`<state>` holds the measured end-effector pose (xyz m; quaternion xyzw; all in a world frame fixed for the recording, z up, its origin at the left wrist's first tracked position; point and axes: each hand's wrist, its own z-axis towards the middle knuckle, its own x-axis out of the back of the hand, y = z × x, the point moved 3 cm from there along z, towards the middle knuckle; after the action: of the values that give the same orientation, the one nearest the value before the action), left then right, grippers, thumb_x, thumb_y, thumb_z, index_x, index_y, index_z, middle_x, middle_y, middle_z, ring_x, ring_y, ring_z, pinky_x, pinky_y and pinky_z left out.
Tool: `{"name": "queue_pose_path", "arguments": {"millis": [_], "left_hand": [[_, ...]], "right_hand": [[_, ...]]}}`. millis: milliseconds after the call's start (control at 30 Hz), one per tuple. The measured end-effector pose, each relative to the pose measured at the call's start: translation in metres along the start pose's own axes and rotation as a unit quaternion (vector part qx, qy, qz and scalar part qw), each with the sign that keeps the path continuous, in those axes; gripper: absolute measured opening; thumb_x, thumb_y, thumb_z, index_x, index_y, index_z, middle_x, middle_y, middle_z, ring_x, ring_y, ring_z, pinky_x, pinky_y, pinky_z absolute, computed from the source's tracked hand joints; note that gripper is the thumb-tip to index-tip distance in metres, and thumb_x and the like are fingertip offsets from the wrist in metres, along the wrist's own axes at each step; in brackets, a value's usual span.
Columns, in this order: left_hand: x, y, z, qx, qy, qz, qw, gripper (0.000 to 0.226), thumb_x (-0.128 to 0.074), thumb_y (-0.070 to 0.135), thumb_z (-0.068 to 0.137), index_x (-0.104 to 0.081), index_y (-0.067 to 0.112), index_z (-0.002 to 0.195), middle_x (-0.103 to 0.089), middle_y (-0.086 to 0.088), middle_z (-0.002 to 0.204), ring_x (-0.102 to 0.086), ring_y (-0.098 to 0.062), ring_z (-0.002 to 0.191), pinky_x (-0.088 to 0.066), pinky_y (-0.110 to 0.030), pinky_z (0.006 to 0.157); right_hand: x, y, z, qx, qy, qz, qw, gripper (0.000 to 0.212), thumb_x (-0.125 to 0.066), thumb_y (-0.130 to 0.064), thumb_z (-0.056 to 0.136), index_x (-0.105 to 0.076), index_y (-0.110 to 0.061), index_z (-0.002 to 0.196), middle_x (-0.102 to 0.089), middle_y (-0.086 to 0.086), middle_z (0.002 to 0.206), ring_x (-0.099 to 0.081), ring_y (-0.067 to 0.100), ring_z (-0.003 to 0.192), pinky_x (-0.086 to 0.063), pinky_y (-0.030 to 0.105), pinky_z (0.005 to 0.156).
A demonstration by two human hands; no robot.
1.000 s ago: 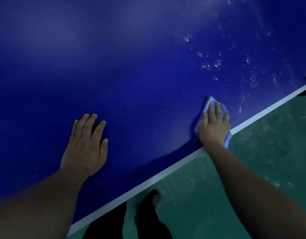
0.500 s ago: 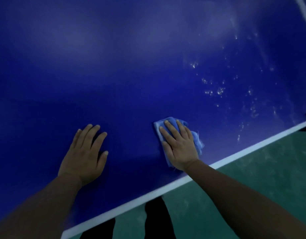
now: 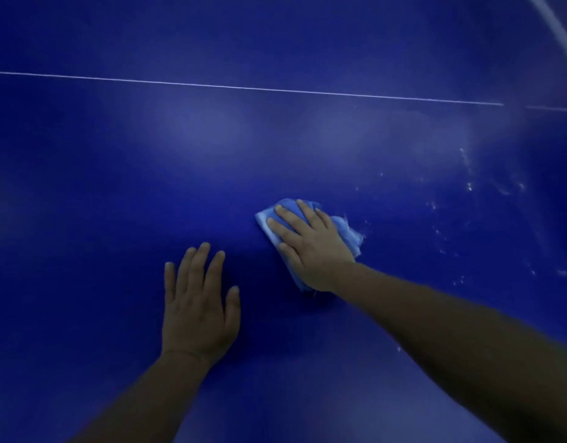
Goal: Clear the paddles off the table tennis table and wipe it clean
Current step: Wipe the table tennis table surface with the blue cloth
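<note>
The cloth (image 3: 307, 238) has been moved inward from the tabletop (image 3: 116, 187) edge, pressed flat-fingered by the right hand (image 3: 311, 247); the left hand (image 3: 197, 308) is rested flat. No paddles are seen; specks (image 3: 467, 187) at right remain unwiped.

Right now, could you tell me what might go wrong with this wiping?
1. The white specks lie to the right of the cloth; a stroke heading left could miss them.
2. The right hand presses the bunched cloth with flat fingers, so it may slip out or smear rather than lift dirt.
3. The left hand rests flat on the table and may leave prints on it.
</note>
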<state>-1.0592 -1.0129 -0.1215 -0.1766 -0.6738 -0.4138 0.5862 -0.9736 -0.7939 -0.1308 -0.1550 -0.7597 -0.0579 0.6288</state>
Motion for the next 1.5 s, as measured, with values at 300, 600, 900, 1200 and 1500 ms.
{"name": "queue_pose_path", "arguments": {"millis": [300,600,900,1200,1500], "left_hand": [[-0.025,0.021,0.069,0.058,0.023,0.041,0.997,0.068,-0.027,0.046,0.097,-0.03,0.009,0.154,-0.019,-0.012,0.164,-0.006,-0.029,0.154,0.002,-0.048,0.124],[-0.032,0.02,0.074,0.062,-0.004,0.042,0.997,0.064,-0.026,0.044,0.098,-0.037,0.012,0.152,-0.025,-0.012,0.163,-0.012,-0.029,0.153,-0.002,-0.048,0.124],[-0.03,0.018,0.075,0.063,-0.007,0.05,0.997,0.063,-0.03,0.04,0.096,-0.041,0.01,0.15,-0.03,-0.014,0.161,-0.018,-0.033,0.151,-0.009,-0.053,0.122],[-0.031,0.019,0.074,0.063,-0.021,0.06,0.996,0.063,-0.03,0.039,0.096,-0.038,0.011,0.151,-0.026,-0.013,0.162,-0.015,-0.032,0.152,-0.005,-0.051,0.122],[-0.03,0.019,0.078,0.042,0.004,0.067,0.997,0.063,-0.037,0.036,0.091,-0.044,0.007,0.147,-0.031,-0.016,0.16,-0.022,-0.036,0.149,-0.01,-0.053,0.121]], "right_hand": [[0.013,0.053,0.036,-0.118,0.105,0.02,0.987,0.056,-0.022,-0.044,0.101,-0.033,-0.028,0.154,-0.025,0.0,0.163,-0.018,0.037,0.149,-0.023,0.054,0.115],[0.019,0.114,0.071,0.019,0.108,-0.051,0.993,0.053,-0.031,-0.039,0.101,-0.043,-0.02,0.149,-0.039,0.007,0.156,-0.029,0.045,0.143,-0.028,0.061,0.11],[0.009,0.06,0.051,0.102,0.061,-0.036,0.992,0.057,-0.032,-0.043,0.098,-0.042,-0.02,0.15,-0.037,0.004,0.158,-0.032,0.037,0.144,-0.026,0.057,0.112],[0.032,0.144,0.093,-0.212,0.093,-0.012,0.973,0.061,-0.019,-0.046,0.099,-0.03,-0.023,0.155,-0.024,0.001,0.163,-0.017,0.034,0.15,-0.019,0.061,0.115],[0.046,0.079,0.224,-0.028,0.065,-0.03,0.997,0.054,-0.022,-0.041,0.103,-0.023,-0.03,0.156,-0.019,-0.003,0.165,-0.015,0.033,0.151,-0.016,0.06,0.117]]}}
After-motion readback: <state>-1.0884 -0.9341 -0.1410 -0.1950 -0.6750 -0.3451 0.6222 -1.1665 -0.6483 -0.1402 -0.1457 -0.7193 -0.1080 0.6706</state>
